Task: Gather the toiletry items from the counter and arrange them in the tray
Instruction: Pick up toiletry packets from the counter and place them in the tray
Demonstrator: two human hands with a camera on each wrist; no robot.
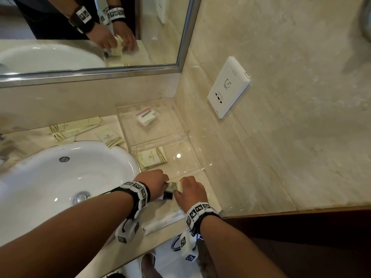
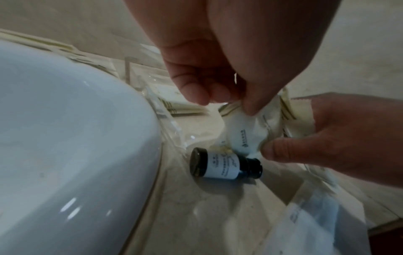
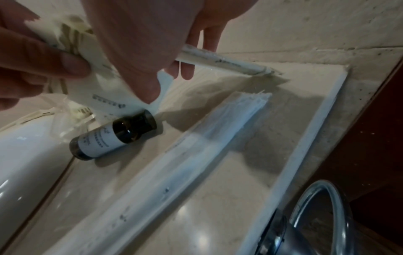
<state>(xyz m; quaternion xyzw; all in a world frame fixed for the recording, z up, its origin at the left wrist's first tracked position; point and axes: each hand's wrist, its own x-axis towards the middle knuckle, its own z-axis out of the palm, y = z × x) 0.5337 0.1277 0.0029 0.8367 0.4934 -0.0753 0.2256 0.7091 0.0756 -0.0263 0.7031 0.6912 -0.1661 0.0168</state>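
Observation:
Both my hands meet over the counter just in front of the clear tray [image 1: 186,135]. Between them is a crumpled cream and white sachet [image 1: 176,186] [image 2: 244,134] [image 3: 104,82]. My left hand [image 1: 166,180] [image 2: 235,103] pinches its top edge. My right hand [image 1: 179,182] [image 2: 274,146] [image 3: 148,91] pinches its other side with the thumb. A small dark bottle [image 1: 167,195] [image 2: 224,163] [image 3: 113,134] with a white label lies on its side on the counter under the sachet. The tray holds a cream sachet [image 1: 151,157] in its near compartment and a white packet [image 1: 145,117] in its far one.
The white sink [image 1: 60,177] fills the left. Cream sachets [image 1: 111,138] and long packets [image 1: 76,127] lie behind it. A long white wrapped packet [image 1: 164,219] [image 3: 196,146] lies near the counter's front edge. A wall socket [image 1: 228,87] is on the right wall.

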